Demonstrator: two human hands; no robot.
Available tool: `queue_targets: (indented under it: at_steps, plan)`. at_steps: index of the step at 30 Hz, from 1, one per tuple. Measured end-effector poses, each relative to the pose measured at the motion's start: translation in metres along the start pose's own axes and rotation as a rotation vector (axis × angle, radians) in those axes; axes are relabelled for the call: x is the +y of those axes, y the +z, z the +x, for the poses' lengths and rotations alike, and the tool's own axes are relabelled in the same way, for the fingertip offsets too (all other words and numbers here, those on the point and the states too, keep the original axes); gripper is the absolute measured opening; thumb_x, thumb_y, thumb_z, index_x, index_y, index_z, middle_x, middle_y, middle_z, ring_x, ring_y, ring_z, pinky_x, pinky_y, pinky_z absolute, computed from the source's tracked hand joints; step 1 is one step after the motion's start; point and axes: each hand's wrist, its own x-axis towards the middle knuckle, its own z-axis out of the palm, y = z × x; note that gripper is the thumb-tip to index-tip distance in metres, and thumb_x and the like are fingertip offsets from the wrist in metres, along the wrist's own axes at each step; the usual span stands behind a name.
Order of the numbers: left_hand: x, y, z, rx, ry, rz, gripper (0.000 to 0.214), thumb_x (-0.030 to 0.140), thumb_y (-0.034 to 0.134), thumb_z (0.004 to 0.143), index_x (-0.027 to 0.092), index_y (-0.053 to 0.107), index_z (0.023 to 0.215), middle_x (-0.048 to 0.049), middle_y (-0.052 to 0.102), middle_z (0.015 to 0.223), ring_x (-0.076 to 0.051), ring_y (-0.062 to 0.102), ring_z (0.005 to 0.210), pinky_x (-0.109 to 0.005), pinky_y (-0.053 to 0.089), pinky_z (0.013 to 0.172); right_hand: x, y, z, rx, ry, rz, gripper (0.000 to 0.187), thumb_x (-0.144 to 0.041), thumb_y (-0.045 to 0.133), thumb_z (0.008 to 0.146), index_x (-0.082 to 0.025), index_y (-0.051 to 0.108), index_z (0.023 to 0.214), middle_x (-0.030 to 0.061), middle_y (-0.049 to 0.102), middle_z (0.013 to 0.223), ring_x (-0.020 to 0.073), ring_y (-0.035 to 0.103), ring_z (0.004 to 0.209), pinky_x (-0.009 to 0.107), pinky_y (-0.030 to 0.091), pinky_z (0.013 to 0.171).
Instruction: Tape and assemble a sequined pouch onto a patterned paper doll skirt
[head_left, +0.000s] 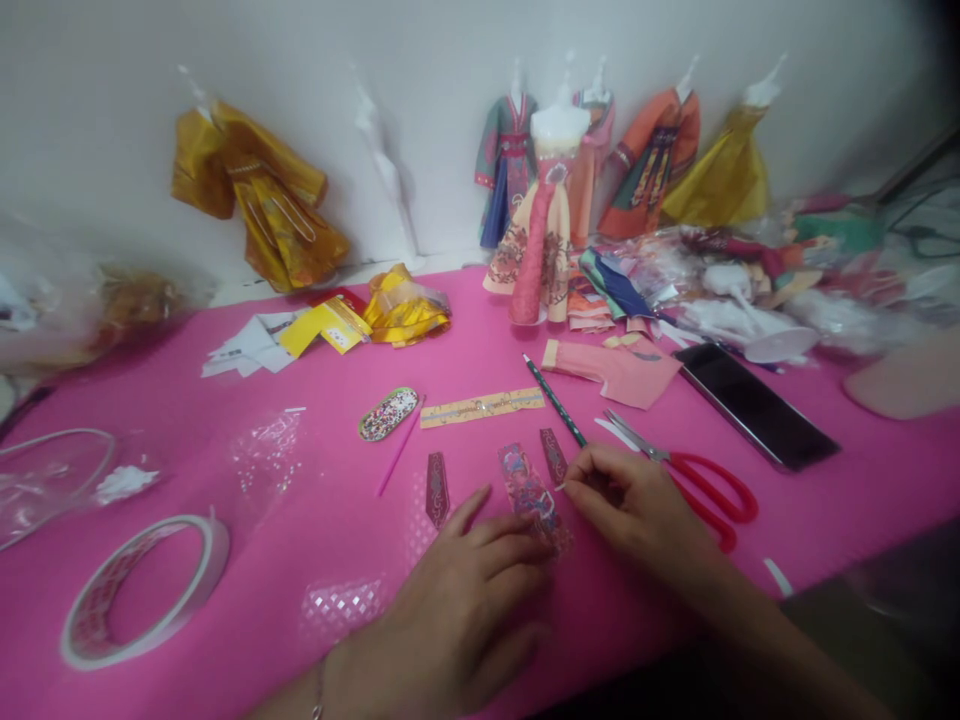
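Observation:
My left hand (480,590) lies over the pink table covering with its fingers stretched out. Its fingertips rest on the lower part of a patterned fabric strip (523,472), hiding some of it. To the left of that strip is a dark maroon pointed piece (436,488), and a second maroon piece (553,455) lies to its right. Thumb and finger of my right hand (630,500) are pinched together beside the second piece. A tiny white sliver shows at those fingertips, too small to name. Red-handled scissors (675,470) lie partly behind my right hand.
A pencil (553,398), a cream patterned strip (480,408), a bead tray (388,413) and a pink stick (400,447) lie ahead. Tape roll (206,570) sits left, phone (757,405) right. Small dressed mannequins (551,200) stand along the wall beside heaped bags and fabric.

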Motion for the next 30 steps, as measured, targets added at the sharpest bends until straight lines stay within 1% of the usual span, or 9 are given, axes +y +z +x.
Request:
queue_targets:
  at_steps: [4,7,10,12,15,18,22,27,30]
  plan:
    - [0.001,0.000,-0.002,0.099,0.008,0.009,0.025,0.012,0.059,0.084,0.022,0.066,0.106,-0.0063,0.073,0.108,-0.024,0.064,0.110,-0.057,0.018,0.119,0.001,0.001,0.000,-0.051,0.011,0.077,0.012,-0.018,0.056,0.082,-0.020,0.057,0.070,-0.0027,0.055,0.063,0.0132,0.050,0.059,0.025,0.037,0.054]
    - [-0.003,0.004,-0.005,0.258,0.015,0.005,0.022,0.008,0.056,0.085,0.022,0.065,0.098,-0.0044,0.072,0.096,-0.020,0.066,0.094,-0.052,0.026,0.115,0.000,0.003,-0.002,-0.121,0.027,0.145,0.011,-0.017,0.056,0.082,-0.020,0.058,0.071,-0.0031,0.054,0.062,0.0125,0.049,0.058,0.024,0.036,0.052]
    - [-0.006,0.007,-0.005,0.450,-0.008,-0.006,0.016,0.009,0.056,0.087,0.021,0.063,0.092,-0.0034,0.067,0.085,-0.019,0.062,0.082,-0.048,0.038,0.104,-0.004,0.007,-0.006,-0.200,0.019,0.184,0.011,-0.017,0.058,0.082,-0.019,0.059,0.071,-0.0026,0.056,0.064,0.0122,0.049,0.060,0.023,0.035,0.053]
    - [-0.008,0.007,-0.004,0.515,-0.057,-0.041,0.011,0.012,0.058,0.088,0.021,0.063,0.091,-0.0035,0.065,0.083,-0.019,0.060,0.080,-0.042,0.045,0.091,-0.009,0.010,-0.009,-0.224,-0.009,0.202,0.011,-0.016,0.058,0.083,-0.019,0.061,0.072,-0.0022,0.058,0.066,0.0121,0.051,0.061,0.023,0.036,0.054]
    - [-0.007,0.007,-0.002,0.526,-0.117,-0.122,0.007,0.016,0.060,0.090,0.020,0.065,0.092,-0.0041,0.064,0.083,-0.020,0.060,0.081,-0.038,0.045,0.080,-0.015,0.015,-0.012,-0.213,-0.063,0.209,0.012,-0.016,0.059,0.083,-0.018,0.062,0.072,-0.0019,0.060,0.065,0.0118,0.051,0.061,0.023,0.037,0.055]
    - [-0.006,0.006,-0.002,0.513,-0.136,-0.188,0.007,0.018,0.059,0.091,0.019,0.066,0.089,-0.0050,0.064,0.083,-0.021,0.060,0.082,-0.039,0.044,0.079,-0.015,0.018,-0.013,-0.190,-0.112,0.194,0.011,-0.016,0.061,0.082,-0.018,0.063,0.072,-0.0021,0.059,0.064,0.0110,0.051,0.059,0.022,0.036,0.053]
    - [-0.006,0.007,-0.003,0.514,-0.167,-0.250,0.010,0.021,0.058,0.091,0.019,0.065,0.084,-0.0052,0.064,0.083,-0.020,0.060,0.083,-0.038,0.044,0.079,-0.011,0.021,-0.013,-0.200,-0.160,0.152,0.010,-0.013,0.062,0.081,-0.019,0.063,0.073,-0.0025,0.059,0.064,0.0109,0.050,0.059,0.022,0.036,0.053]
    - [-0.007,0.010,-0.004,0.512,-0.194,-0.303,0.012,0.019,0.056,0.090,0.019,0.063,0.080,-0.0055,0.063,0.082,-0.021,0.059,0.082,-0.038,0.045,0.078,-0.012,0.023,-0.013,-0.206,-0.161,0.163,0.013,-0.018,0.061,0.084,-0.020,0.062,0.072,-0.0016,0.059,0.065,0.0125,0.051,0.060,0.023,0.036,0.055]
    - [-0.007,0.011,-0.004,0.520,-0.211,-0.314,0.010,0.017,0.056,0.087,0.019,0.063,0.080,-0.0060,0.063,0.083,-0.021,0.059,0.082,-0.038,0.045,0.078,-0.011,0.021,-0.012,-0.178,-0.097,0.195,0.014,-0.023,0.059,0.085,-0.020,0.060,0.072,-0.0016,0.057,0.065,0.0135,0.052,0.061,0.024,0.038,0.056]
